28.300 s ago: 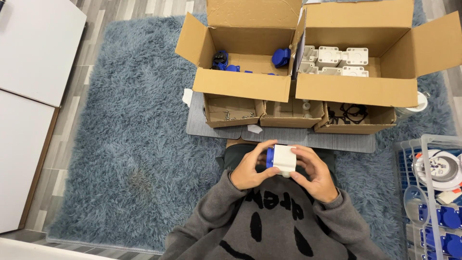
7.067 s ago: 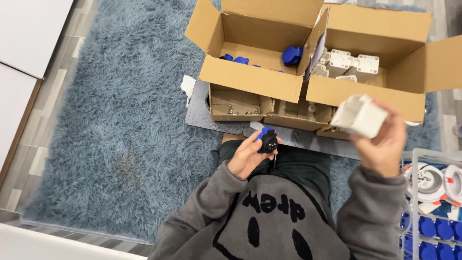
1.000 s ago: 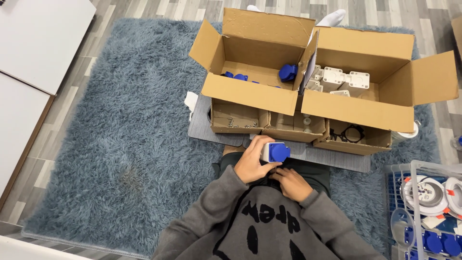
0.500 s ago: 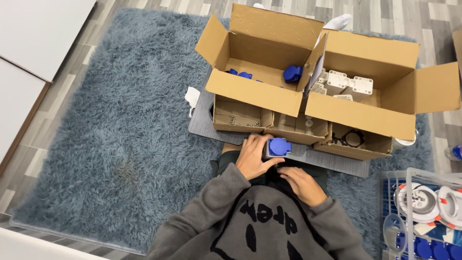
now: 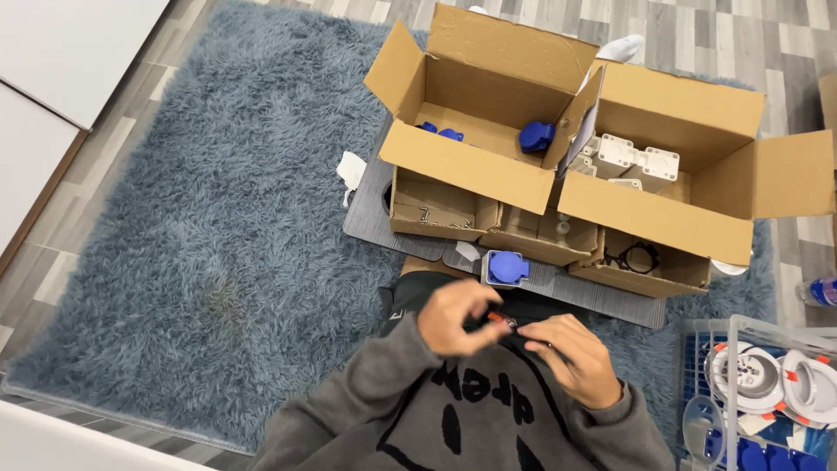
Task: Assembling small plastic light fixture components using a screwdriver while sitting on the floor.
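My left hand (image 5: pixel 455 319) and my right hand (image 5: pixel 571 359) meet over my lap, both pinching a thin dark tool with an orange-red end (image 5: pixel 499 319). Its far part is hidden under my fingers. Just beyond my hands a white box with a round blue socket face (image 5: pixel 506 268) lies on the edge of the grey mat (image 5: pixel 370 205), with no hand touching it.
Two open cardboard boxes stand on the mat: the left box (image 5: pixel 471 166) holds blue parts, the right box (image 5: pixel 663 218) white housings. Low cardboard trays (image 5: pixel 436 209) sit in front. A clear crate (image 5: pixel 758 392) of white and blue fittings is at the right. A shaggy blue rug (image 5: pixel 218 218) lies underneath.
My left hand has let go of the white-and-blue socket box, which now rests on the mat. Both hands have closed together on the thin tool over my lap.
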